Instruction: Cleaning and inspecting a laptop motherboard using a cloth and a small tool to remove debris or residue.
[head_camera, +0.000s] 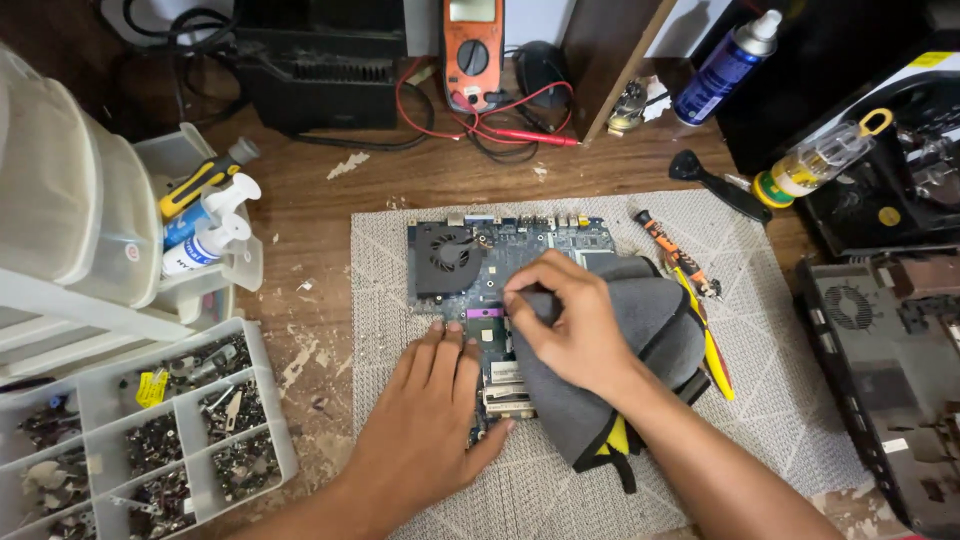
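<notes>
Left hand (432, 400) lies flat, fingers spread, pinning the laptop motherboard (490, 270) onto the woven mat (780, 400). Right hand (570, 325) pinches a grey cloth (640, 340) against the board. Multimeter (473, 50) sits way back on the desk.

Matt grey cloth (640, 330) over glossy circuit board (480, 250), scuffed wooden table (310, 210).

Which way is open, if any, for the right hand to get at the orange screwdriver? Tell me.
Probably yes: the right hand holds a grey cloth on the circuit board, and the orange screwdriver lies uncovered on the mat just beyond it, nothing between.
</notes>
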